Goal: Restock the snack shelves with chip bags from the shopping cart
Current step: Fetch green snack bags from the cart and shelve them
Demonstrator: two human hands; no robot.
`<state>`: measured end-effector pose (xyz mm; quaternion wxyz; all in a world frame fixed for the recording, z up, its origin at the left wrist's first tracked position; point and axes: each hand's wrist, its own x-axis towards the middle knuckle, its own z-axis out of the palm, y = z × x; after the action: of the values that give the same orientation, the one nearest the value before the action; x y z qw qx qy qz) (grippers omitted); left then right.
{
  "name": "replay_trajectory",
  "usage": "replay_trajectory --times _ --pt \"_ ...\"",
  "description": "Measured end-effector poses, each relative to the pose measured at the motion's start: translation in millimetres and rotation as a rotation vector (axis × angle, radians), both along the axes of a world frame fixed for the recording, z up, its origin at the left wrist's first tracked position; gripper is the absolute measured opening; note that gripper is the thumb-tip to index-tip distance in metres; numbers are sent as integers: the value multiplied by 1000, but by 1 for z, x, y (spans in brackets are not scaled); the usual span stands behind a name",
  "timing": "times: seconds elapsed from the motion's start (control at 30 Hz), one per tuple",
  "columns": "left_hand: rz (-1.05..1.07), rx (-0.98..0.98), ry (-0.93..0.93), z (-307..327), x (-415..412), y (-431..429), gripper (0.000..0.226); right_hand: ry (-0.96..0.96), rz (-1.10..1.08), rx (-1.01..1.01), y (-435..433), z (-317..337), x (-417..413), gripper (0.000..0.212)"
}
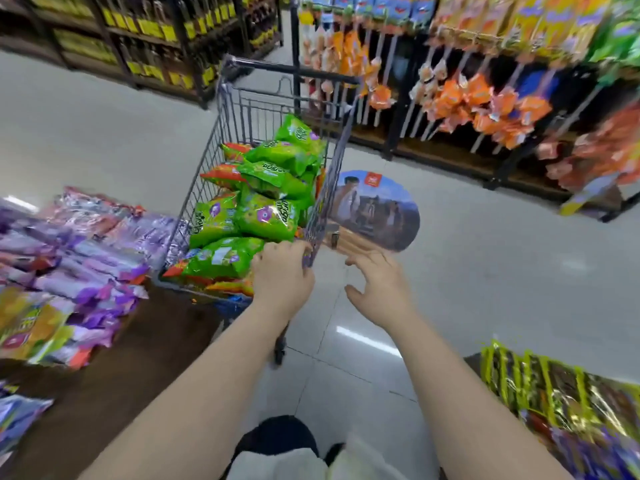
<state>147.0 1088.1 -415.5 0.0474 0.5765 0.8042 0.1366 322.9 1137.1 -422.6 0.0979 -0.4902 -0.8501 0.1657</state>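
Note:
A wire shopping cart point(221, 133) stands in the aisle in front of me, heaped with green chip bags point(266, 216) and some orange ones point(221, 176) underneath. My left hand point(282, 271) grips the cart's near right corner rim, fingers curled over the wire. My right hand point(377, 282) hovers just right of the cart with fingers spread, holding nothing. A snack shelf point(485, 98) with hanging orange packets runs along the far right.
A low display of purple and yellow snack bags point(79, 258) sits close on the left, touching the cart's side. Another display of dark and yellow-green packets point(561, 400) is at the lower right. A round floor sticker point(377, 209) lies beside the cart. Dark bottle shelves point(156, 39) stand at the back left.

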Motion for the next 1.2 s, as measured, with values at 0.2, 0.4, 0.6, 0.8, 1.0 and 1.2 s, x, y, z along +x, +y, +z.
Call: replay_trajectory --times 0.2,0.4,0.6,0.8,1.0,1.2 --pt "254 -76 -119 -37 -63 53 39 26 145 -20 110 -22 -61 42" --pt "377 -174 -183 -57 -127 128 42 -45 252 -80 205 -35 -133 47" --pt "539 -188 -318 -70 -171 171 36 -20 330 -133 284 -39 -190 53" --pt "789 -160 -628 -104 -186 183 45 -135 602 -167 353 -54 -252 57" --pt "1199 3 -788 -127 -171 205 71 -304 985 -266 395 -60 -311 83" --pt "1655 335 -952 -138 -138 222 86 -427 1135 -421 422 -65 -347 98"
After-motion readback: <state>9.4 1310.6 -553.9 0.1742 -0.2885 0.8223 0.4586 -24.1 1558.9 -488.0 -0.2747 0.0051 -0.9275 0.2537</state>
